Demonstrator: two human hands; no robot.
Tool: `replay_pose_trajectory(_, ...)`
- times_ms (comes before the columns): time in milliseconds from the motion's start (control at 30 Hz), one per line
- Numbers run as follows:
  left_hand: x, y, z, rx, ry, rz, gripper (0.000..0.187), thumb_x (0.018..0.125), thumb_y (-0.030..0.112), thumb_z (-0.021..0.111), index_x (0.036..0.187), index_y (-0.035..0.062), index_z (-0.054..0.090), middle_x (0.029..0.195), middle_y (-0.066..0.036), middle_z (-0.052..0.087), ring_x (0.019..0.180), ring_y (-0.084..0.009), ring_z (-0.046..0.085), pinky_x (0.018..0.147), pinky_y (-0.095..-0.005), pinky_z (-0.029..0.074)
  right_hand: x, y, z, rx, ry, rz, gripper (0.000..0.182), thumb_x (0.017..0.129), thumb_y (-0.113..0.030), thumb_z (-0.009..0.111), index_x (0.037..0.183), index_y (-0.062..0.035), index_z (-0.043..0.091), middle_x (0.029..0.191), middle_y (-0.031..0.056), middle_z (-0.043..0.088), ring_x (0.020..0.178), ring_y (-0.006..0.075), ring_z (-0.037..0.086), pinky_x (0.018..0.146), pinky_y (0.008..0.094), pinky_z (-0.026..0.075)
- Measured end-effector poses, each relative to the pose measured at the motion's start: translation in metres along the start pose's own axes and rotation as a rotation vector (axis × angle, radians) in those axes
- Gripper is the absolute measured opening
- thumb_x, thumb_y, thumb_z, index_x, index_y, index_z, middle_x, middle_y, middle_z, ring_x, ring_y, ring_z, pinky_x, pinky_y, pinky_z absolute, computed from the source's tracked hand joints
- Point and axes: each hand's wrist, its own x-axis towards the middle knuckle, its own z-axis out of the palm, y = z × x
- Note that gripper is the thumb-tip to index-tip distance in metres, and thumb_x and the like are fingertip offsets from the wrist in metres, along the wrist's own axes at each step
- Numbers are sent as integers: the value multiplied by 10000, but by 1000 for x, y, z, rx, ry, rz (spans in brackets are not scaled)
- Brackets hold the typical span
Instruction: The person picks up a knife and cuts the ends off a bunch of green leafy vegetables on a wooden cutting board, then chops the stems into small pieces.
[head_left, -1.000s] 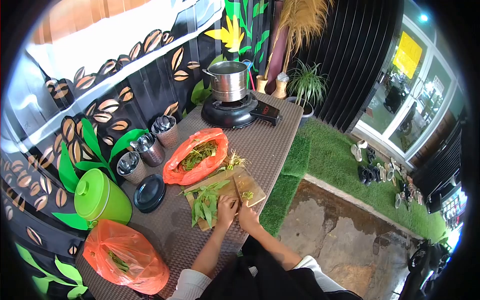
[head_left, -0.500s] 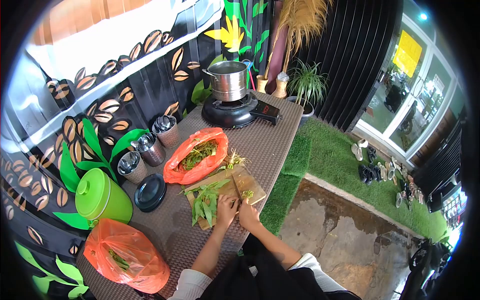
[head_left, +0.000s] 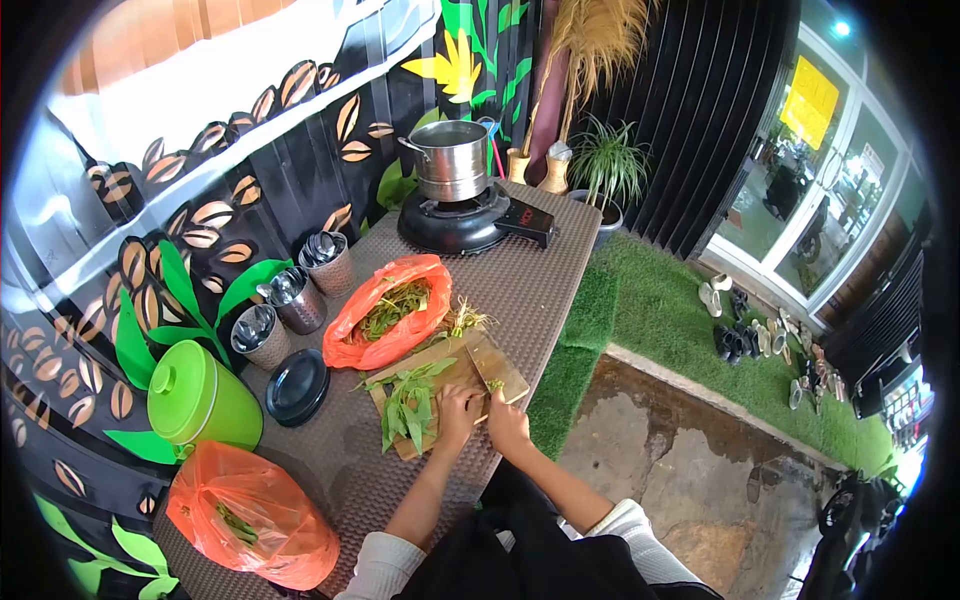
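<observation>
My right hand (head_left: 508,422) is closed around the handle of a knife (head_left: 487,366), whose blade lies low over the wooden cutting board (head_left: 450,357). Beside it, my left hand (head_left: 457,412) presses down on the board with curled fingers, at the stem end of a bunch of leafy greens (head_left: 408,405). The leaves spread left from those fingers. Small chopped bits (head_left: 494,385) lie by the blade near the board's right end. Just beyond the board is an open orange plastic bag (head_left: 345,338) with more greens, and some pale roots (head_left: 466,318) beside it.
A steel pot (head_left: 450,165) stands on a black portable stove (head_left: 455,228) at the table's far end. Cutlery cups (head_left: 262,340), a black lid (head_left: 298,387), a green canister (head_left: 200,395) and a tied orange bag (head_left: 250,515) line the left. The table edge (head_left: 575,300) runs along my right.
My right hand has moved the knife a little to the right, away from my left hand. My left hand stays at the greens. The view has shifted slightly.
</observation>
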Motion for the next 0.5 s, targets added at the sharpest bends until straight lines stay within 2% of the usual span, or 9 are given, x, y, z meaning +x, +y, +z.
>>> replay_pose_trajectory(233,-2,-5,3,40,28,51,101,787,129,613,838,75,681,873,-70,635,892,-271,520,831,-391,360,22,13,-5,96,-49,-68,268,853,-88,463,1067,51,378,765,247,639,737,398,655,603,455,538)
replay_pose_trajectory(300,-3,-5,5,27,26,45,101,789,130,613,839,76,681,875,-69,635,893,-269,520,831,-391,360,23,14,-19,85,-277,-14,444,837,-104,518,1199,74,334,841,255,645,827,393,652,725,464,529)
replay_pose_trajectory(333,-4,-6,5,8,28,40,101,789,131,613,841,76,681,876,-69,635,893,-269,521,832,-391,360,17,11,-22,85,-276,-15,444,837,-104,518,1199,74,334,841,255,645,827,393,652,725,464,529)
replay_pose_trajectory(400,-2,-4,2,-8,31,34,101,789,131,614,842,77,681,876,-68,635,894,-269,523,832,-391,360,3,1,-22,115,-172,-17,302,826,-82,509,1057,53,369,825,271,633,775,434,642,640,463,538)
replay_pose_trajectory(500,-2,-3,2,35,29,45,99,790,133,618,841,78,682,875,-67,635,894,-267,525,829,-388,364,2,-6,-9,116,-165,47,321,821,-82,522,1064,52,361,830,278,631,803,435,639,665,466,536)
